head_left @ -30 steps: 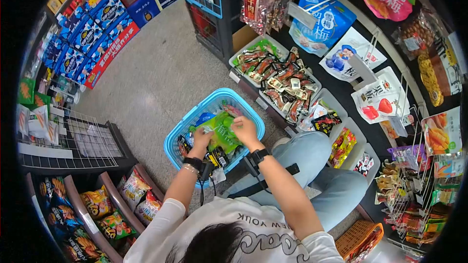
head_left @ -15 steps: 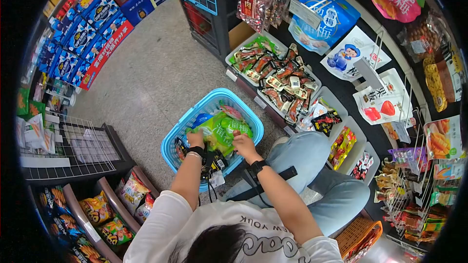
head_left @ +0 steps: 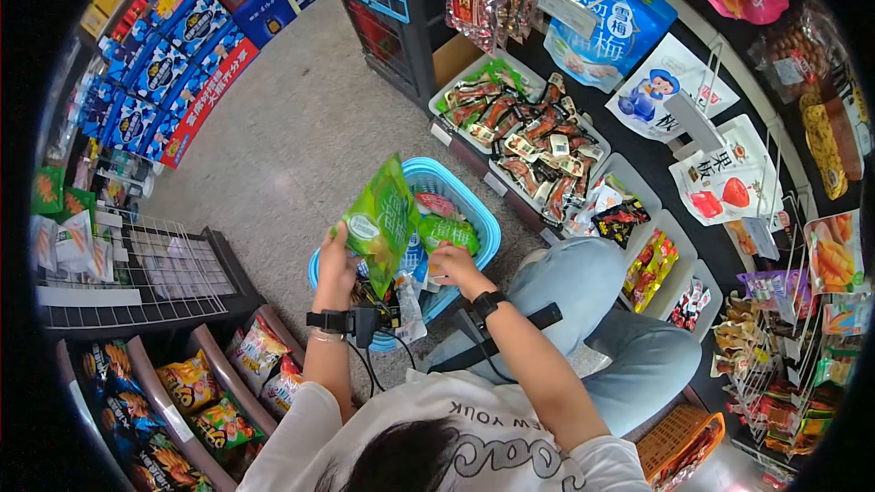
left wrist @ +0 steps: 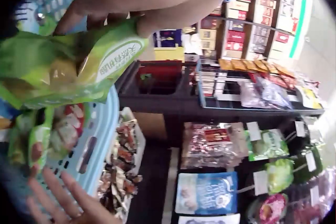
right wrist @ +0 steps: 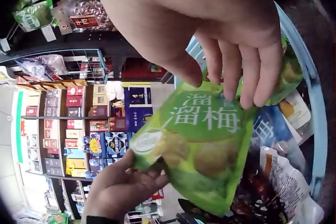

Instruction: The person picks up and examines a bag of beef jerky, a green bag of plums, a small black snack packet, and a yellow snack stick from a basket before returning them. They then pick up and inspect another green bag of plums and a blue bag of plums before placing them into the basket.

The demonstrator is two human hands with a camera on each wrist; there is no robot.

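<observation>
My left hand (head_left: 335, 269) pinches a green bag of dried plums (head_left: 383, 223) by its edge, holding it upright above the left part of a light blue plastic basket (head_left: 493, 241). In the right wrist view the bag's front faces the camera, with the left hand (right wrist: 121, 187) at its lower corner. My right hand (head_left: 458, 269) is over the basket's right side, beside a second green plum bag (head_left: 453, 235) inside. Its fingers look loosely spread in the left wrist view, the right hand (left wrist: 68, 203) holding nothing. A blue bag (right wrist: 273, 132) and a whitish packet (head_left: 410, 308) also lie in the basket.
To the right, trays of small wrapped snacks (head_left: 519, 141) line a shelf below hanging bags (head_left: 611, 23). Chip bags (head_left: 191, 383) fill bins at lower left, near a wire rack (head_left: 169, 264). An orange basket (head_left: 670, 445) stands behind the bent knee.
My left hand has lifted the green plum bag up and left from the basket, uncovering another green bag and a blue one. The right hand has stayed over the basket's right side.
</observation>
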